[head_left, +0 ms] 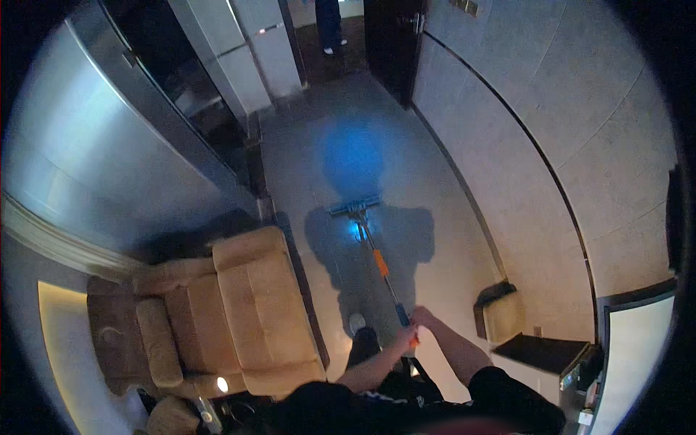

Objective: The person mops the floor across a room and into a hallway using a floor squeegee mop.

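A long-handled mop (391,288) slants across the floor in front of me, with an orange sleeve midway along its pole. Its wide, dark head (354,206) rests on the grey tiles, and a blue glow shows beside the head. My right hand (423,317) is closed around the upper handle, just above a dark blue section. Close beside it, nearer my body, my left hand (407,339) also wraps the handle near an orange part. The fingers of both hands are only partly visible.
A brown sofa (262,301) stands at the left. On the right, a small bin-like container (502,317) sits against the wall, near a dark-topped cabinet (544,353). Another person's legs (328,25) show in the far doorway, by an open dark door (394,51).
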Demonstrator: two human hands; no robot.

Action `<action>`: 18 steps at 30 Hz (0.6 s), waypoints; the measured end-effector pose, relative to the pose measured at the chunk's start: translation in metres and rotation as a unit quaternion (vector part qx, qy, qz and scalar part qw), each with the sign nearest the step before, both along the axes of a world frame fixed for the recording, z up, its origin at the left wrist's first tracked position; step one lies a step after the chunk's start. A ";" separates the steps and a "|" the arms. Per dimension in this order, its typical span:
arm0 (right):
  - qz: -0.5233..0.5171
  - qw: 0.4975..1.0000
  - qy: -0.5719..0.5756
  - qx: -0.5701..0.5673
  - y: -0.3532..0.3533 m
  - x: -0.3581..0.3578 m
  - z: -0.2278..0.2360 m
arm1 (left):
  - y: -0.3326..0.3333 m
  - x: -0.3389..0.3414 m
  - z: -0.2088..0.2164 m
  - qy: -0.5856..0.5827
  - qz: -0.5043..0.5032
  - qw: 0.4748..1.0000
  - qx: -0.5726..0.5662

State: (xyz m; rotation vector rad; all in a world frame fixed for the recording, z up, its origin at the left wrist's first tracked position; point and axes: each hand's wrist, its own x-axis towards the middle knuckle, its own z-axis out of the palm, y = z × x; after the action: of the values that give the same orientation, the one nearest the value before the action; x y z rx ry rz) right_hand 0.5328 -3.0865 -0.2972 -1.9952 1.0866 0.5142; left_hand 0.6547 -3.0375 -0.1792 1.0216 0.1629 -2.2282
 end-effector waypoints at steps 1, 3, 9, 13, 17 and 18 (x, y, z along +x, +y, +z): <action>-0.214 0.969 -0.098 0.076 0.021 -0.034 -0.006 | -0.019 -0.004 0.071 -0.101 -0.065 0.985 0.123; -0.500 0.805 -0.247 0.205 0.039 -0.035 0.032 | 0.044 0.006 -0.089 -0.174 -0.095 0.971 -0.135; -0.706 0.631 -0.244 0.211 0.168 -0.107 0.106 | 0.068 0.029 -0.116 -0.295 -0.127 0.946 0.044; -0.775 0.549 -0.209 0.233 0.332 -0.182 0.084 | 0.077 0.050 -0.100 -0.352 -0.137 0.925 0.051; -0.722 0.314 -0.489 0.377 0.538 -0.264 0.013 | 0.085 0.058 -0.058 -0.413 -0.147 0.899 -0.007; -0.714 0.321 -0.496 0.376 0.580 -0.308 0.016 | 0.090 0.052 -0.045 -0.391 -0.122 0.912 0.015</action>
State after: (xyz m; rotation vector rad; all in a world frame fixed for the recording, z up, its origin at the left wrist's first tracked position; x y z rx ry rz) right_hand 0.2246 -2.5062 -0.2815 0.2190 0.9218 -0.9643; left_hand 0.7062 -2.9474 -0.2242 1.9468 -0.3024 -1.8406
